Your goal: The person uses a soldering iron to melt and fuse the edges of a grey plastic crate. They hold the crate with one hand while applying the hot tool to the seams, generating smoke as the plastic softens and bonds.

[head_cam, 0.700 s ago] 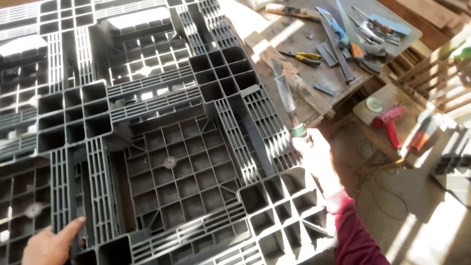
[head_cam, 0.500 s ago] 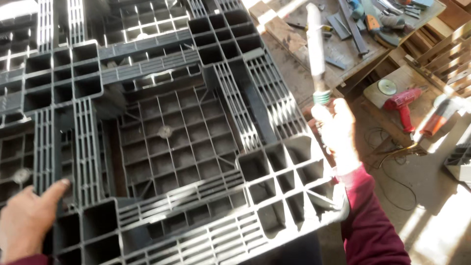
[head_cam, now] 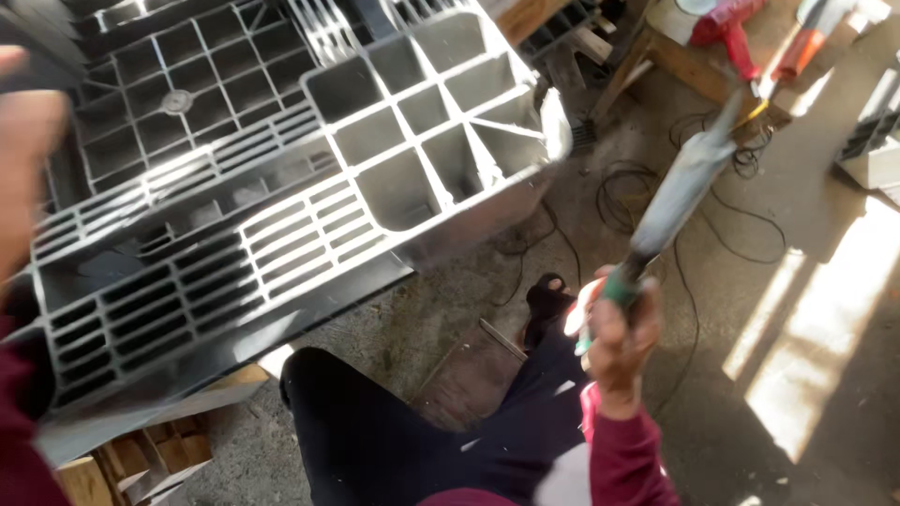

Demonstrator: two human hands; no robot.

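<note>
The person's right hand [head_cam: 621, 339] is clenched around the green handle of a long, grey metal tool [head_cam: 677, 192], a flat file or blade by the look of it, though motion blur makes it hard to say which. The tool points up and away from the fist, its far end reaching toward the wooden bench [head_cam: 656, 52] at the top right. The left hand [head_cam: 26, 141] sits at the far left edge, blurred and close to the camera, against the edge of a large grey plastic pallet [head_cam: 281, 178]; whether its fingers actually grip the pallet I cannot tell. The pallet lies tilted, its gridded underside of square cells and slats facing up, filling the upper left and standing well apart from the tool. Below it, the person's dark trouser leg [head_cam: 394, 431] stretches out over the concrete floor [head_cam: 797, 281], with a dark shoe [head_cam: 547, 298] just beside the right hand. Black cables [head_cam: 647, 197] loop across the floor behind the tool, and a red power tool [head_cam: 727, 28] rests on the bench. Scraps of wood [head_cam: 122, 464] lie at the lower left, beneath the pallet's near edge.
</note>
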